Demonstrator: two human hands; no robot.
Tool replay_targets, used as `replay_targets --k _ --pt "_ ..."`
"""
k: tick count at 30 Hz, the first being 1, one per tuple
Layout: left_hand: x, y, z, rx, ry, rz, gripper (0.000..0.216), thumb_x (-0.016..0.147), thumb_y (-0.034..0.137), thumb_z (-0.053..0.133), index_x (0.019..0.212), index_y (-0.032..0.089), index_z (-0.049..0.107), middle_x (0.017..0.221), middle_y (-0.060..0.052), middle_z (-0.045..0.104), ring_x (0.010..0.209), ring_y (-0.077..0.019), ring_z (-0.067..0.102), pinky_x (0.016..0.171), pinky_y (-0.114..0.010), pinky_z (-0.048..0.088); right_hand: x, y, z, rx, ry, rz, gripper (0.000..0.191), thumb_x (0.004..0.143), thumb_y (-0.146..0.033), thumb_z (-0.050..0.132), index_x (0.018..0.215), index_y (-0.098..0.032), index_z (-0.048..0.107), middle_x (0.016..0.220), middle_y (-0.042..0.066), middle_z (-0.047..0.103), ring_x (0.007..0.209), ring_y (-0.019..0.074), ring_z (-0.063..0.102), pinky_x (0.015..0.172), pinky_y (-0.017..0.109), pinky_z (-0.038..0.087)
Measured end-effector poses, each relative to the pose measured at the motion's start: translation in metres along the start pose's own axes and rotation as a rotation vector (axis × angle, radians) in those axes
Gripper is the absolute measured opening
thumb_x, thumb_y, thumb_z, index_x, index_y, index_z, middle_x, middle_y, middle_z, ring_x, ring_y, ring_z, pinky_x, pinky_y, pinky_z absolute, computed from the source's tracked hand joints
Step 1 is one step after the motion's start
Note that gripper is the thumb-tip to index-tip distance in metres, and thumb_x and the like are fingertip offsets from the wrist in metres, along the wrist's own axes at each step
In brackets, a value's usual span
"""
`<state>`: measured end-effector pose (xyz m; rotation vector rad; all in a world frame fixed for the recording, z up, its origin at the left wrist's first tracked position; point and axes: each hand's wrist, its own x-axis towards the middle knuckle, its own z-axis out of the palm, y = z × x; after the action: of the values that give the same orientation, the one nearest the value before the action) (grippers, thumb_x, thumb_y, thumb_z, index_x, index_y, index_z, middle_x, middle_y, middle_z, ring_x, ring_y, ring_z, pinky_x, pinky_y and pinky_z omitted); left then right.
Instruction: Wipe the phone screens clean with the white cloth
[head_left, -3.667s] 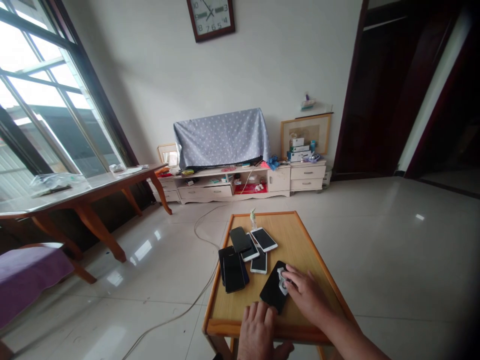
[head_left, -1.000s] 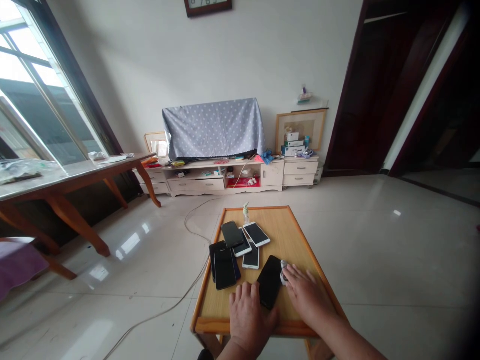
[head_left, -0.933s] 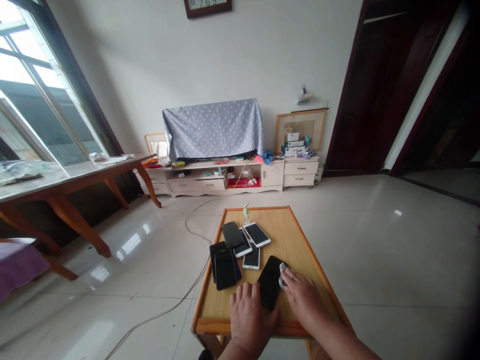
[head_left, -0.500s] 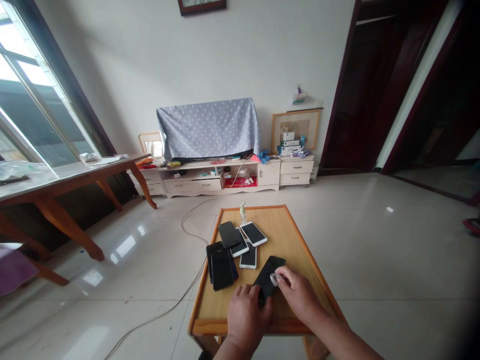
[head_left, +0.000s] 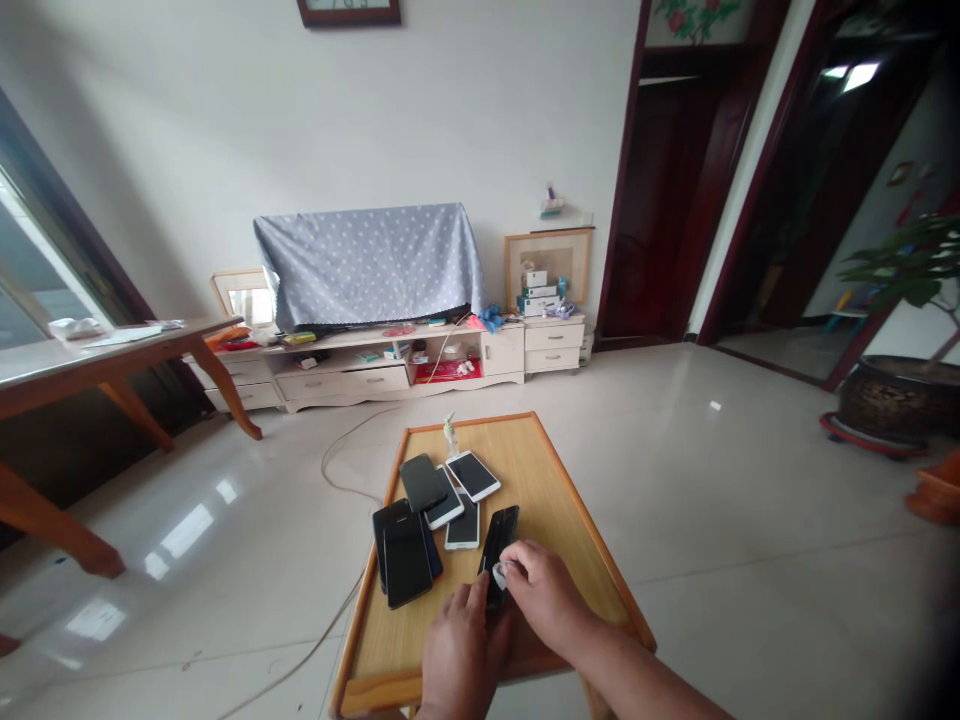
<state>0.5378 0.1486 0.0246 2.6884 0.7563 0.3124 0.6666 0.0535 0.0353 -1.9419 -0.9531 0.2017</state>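
Observation:
A black smartphone (head_left: 501,530) is gripped at its near end by my left hand (head_left: 459,645), its screen tilted to one side. My right hand (head_left: 546,595) pinches a small crumpled white wipe (head_left: 499,574) against the phone's surface. Left of it, several other phones lie in a loose, overlapping group: a dark one (head_left: 422,483), a white-framed one (head_left: 474,475), another white-edged one (head_left: 463,520) and a large black one (head_left: 407,560). Behind them stands a small clear bottle (head_left: 451,440) with a pale green top.
These things rest on a small wooden table (head_left: 540,470) with a raised orange-brown rim. A cable (head_left: 315,645) runs over the tiled floor on the left. Beyond are a low white cabinet (head_left: 345,380), a larger wooden table (head_left: 217,375) and a potted plant (head_left: 892,400).
The view has swung to the right. The phone in my left hand has turned more upright and tilted, and the wipe in my right hand has shifted towards its near end.

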Motion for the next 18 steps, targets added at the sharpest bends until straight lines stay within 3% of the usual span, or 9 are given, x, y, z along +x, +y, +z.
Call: replay_targets --k 6,12,18 --pt "0.000 -0.010 0.003 0.048 -0.003 0.038 0.024 0.093 0.018 0.044 0.104 0.022 0.065 0.097 -0.004 0.068 0.092 -0.0181 0.063 0.078 -0.026 0.043 -0.017 -0.015 0.012 0.115 -0.070 -0.083 0.017 0.086 -0.016 0.052 0.088 -0.023 0.068 0.088 0.001 0.068 0.083 0.0150 0.063 0.077 0.024 0.046" --pt "-0.001 -0.013 0.008 -0.044 0.112 0.109 0.031 0.099 0.025 0.036 0.120 0.022 0.059 0.096 -0.006 0.070 0.090 -0.0190 0.066 0.080 -0.029 0.049 0.008 -0.001 -0.002 0.176 0.002 -0.045 0.015 0.089 -0.027 0.055 0.086 -0.021 0.069 0.082 0.002 0.068 0.077 0.0165 0.063 0.071 0.026 0.047" --pt "-0.001 -0.010 0.008 -0.129 0.176 0.172 0.026 0.098 0.029 0.041 0.113 0.023 0.061 0.090 -0.005 0.070 0.084 -0.0191 0.067 0.075 -0.028 0.050 0.015 0.002 -0.015 0.135 0.040 -0.040 0.020 0.091 -0.031 0.054 0.082 -0.021 0.069 0.077 0.001 0.066 0.072 0.0166 0.062 0.066 0.026 0.045"
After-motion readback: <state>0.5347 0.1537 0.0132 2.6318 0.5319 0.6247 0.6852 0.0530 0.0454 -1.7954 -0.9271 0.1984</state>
